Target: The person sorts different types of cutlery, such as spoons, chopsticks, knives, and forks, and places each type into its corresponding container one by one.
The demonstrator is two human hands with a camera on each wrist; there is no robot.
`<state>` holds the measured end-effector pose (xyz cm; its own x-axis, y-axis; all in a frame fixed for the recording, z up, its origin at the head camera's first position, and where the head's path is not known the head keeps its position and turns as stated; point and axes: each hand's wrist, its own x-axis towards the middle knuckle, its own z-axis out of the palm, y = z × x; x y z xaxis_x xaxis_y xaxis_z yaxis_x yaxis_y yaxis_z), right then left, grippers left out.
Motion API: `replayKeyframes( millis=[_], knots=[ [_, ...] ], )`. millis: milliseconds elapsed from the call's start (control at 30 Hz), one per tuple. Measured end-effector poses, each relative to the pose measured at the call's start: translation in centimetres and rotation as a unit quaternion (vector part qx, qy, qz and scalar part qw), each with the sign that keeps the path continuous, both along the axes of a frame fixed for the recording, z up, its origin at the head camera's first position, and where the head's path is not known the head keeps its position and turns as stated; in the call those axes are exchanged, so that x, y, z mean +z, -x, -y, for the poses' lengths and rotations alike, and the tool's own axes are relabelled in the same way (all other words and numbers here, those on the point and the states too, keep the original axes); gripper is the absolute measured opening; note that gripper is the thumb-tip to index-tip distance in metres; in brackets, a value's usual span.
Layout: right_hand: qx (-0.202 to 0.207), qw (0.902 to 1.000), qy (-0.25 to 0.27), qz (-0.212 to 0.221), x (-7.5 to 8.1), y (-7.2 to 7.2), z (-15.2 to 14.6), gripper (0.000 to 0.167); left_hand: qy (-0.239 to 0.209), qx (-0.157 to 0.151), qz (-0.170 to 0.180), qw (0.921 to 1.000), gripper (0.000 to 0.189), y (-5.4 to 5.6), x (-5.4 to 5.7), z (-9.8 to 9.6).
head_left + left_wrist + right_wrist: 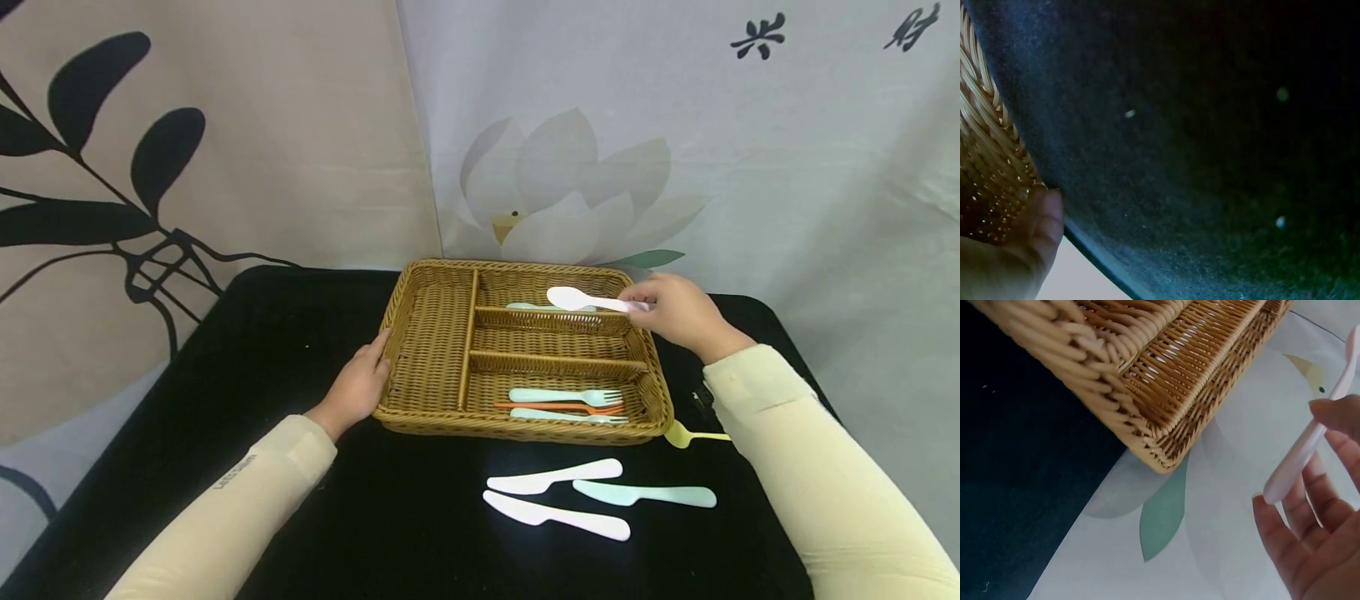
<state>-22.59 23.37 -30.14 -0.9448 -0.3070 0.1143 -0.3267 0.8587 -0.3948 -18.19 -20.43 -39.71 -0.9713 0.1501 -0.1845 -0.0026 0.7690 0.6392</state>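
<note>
My right hand pinches a pale pink-white plastic spoon by its handle. The bowl points left above the rear compartment of the wicker basket. In the right wrist view, thumb and fingertips meet the spoon handle beyond a basket corner. Below the spoon, a mint utensil lies in that compartment, partly hidden. On the left, my left hand rests against the basket's side with fingers extended along the rim. Mint forks and an orange fork lie in the front compartment.
Before the basket, on the black tabletop, lie two white knives and a mint knife. A yellow spoon sits by the front right corner, partly behind the right sleeve. A printed curtain hangs behind the table.
</note>
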Motion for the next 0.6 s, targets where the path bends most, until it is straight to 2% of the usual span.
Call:
replayKeyframes(
  millis=[300,600],
  knots=[
    [-0.024,0.9977,-0.056,0.030,-0.2,1.9,2.5,0.026,0.002,-0.001,-0.011,0.9999,0.055,0.0,0.0,0.2],
    [-0.043,0.9941,-0.091,0.041,-1.2,3.3,4.0,0.026,-0.005,0.006,0.005,1.0000,0.056,0.0,0.0,0.0]
  ],
)
